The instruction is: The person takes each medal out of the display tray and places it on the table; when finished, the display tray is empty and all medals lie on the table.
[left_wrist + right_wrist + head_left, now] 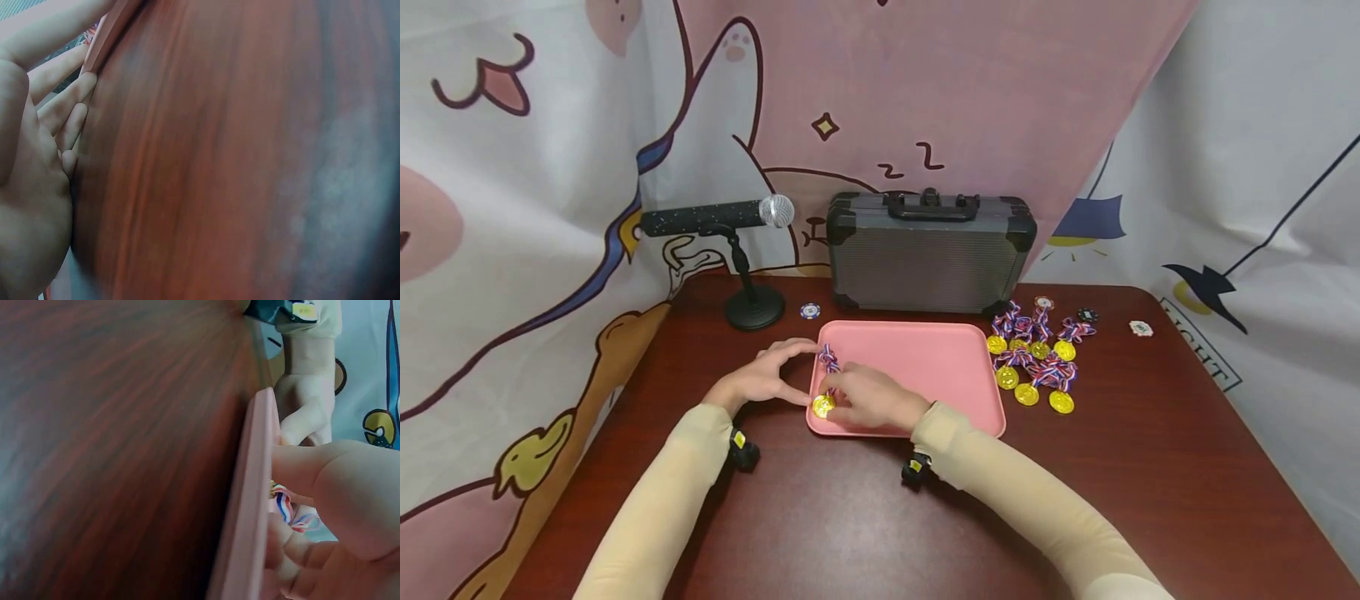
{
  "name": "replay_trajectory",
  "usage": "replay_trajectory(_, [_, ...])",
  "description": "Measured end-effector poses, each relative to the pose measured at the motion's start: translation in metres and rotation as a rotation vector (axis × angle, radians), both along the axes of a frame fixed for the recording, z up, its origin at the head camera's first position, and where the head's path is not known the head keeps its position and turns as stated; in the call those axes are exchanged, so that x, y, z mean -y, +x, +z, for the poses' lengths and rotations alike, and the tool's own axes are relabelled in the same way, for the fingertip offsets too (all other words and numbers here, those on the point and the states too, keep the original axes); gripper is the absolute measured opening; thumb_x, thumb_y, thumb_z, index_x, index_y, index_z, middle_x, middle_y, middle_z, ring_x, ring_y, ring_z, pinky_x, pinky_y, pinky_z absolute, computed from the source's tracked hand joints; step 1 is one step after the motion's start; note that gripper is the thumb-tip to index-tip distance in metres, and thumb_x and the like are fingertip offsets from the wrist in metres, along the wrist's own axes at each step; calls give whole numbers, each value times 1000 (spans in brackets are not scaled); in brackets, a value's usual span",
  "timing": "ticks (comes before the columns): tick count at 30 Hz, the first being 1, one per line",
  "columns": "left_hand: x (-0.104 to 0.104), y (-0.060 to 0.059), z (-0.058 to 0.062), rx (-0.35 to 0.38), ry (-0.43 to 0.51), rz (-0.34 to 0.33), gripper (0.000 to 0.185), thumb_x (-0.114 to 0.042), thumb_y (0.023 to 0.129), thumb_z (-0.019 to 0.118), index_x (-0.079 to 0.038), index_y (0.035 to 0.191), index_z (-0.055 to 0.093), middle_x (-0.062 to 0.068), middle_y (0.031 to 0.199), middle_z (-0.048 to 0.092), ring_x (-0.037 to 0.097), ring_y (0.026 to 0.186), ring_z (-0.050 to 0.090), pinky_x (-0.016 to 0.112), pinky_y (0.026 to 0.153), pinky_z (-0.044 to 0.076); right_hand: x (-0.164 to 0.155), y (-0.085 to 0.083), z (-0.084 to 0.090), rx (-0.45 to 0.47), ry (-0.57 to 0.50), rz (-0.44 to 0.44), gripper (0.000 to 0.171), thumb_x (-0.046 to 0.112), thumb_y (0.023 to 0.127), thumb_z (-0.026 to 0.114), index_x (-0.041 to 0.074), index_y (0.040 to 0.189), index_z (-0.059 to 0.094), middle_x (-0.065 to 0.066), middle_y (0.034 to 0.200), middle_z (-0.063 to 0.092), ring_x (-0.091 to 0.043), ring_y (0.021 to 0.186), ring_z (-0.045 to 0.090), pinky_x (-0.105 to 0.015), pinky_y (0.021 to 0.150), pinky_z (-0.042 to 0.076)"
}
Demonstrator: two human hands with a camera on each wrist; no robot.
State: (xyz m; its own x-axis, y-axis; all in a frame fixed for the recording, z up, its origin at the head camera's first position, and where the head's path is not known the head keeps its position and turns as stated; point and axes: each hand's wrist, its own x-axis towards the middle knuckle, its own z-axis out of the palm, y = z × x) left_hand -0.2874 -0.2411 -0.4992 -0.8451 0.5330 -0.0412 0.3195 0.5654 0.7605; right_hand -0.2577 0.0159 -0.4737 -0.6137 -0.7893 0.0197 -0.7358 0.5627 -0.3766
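Note:
A pink tray lies on the dark red-brown table. Inside its left end is a gold medal with a red, white and blue ribbon stretching away from it. My right hand reaches over the tray and pinches the medal near where its ribbon joins; the fingers cover part of the ribbon. In the right wrist view, the ribbon shows beyond the thumb. My left hand is at the tray's left rim, thumb and fingers spread, their tips touching it. The left wrist view shows its fingers extended along the tray's side.
Several gold medals with ribbons lie bunched right of the tray. Behind it stands a grey case. A microphone on a stand is at the back left. Poker chips lie about, one at far right.

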Motion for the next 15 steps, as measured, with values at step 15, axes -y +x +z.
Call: replay_trajectory(15, [0,0,-1,2,24,4,87,-36,73,95,-25,150,56,5,161,44,36,150,26,70,117,13,-62,-3,16,308,-338,-42,14,5,95,75,15,101,67,5,84,66,-9,79,62,-27,74,54])
